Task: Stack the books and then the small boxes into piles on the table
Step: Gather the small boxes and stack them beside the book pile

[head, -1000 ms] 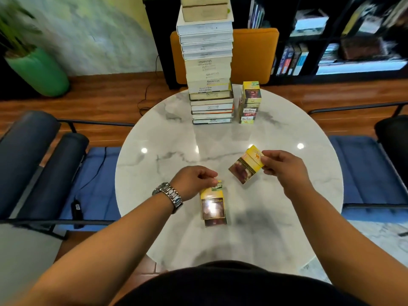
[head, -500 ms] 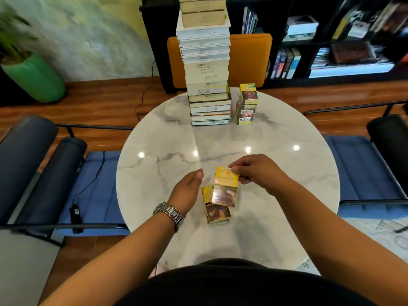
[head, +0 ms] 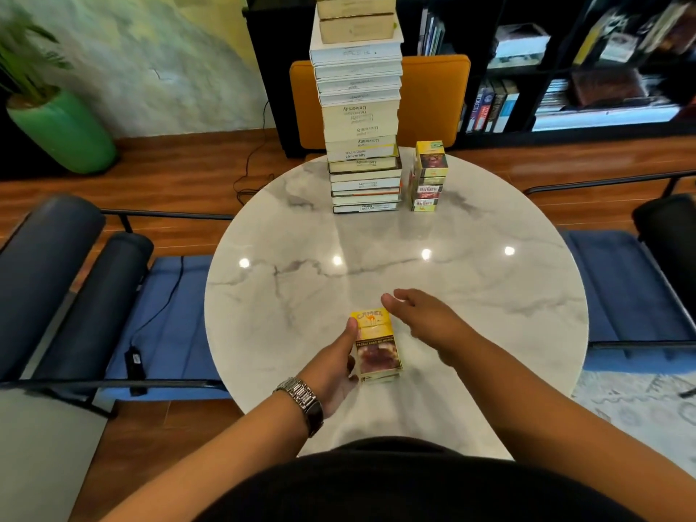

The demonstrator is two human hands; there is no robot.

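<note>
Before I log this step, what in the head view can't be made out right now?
- Book stack: its top is cut off by the upper frame edge, so the full height is unknown.
- Yellow Camel box: it covers whatever lies under it; only a sliver shows at the near end.
- Left hand: its fingers are hidden behind that box.
- Right hand: motion-blurred, finger detail unclear.
- Far box pile: lower labels too small to read fully.

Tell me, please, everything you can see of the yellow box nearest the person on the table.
The yellow box is a small printed carton, yellow with orange lettering at its far end and a dark reddish picture at the near end. It lies flat, face up, square on a second box of which only the near edge shows, near the front of the marble table. The left hand touches its left side, thumb along the edge. The right hand is open beside it, apart.
</note>
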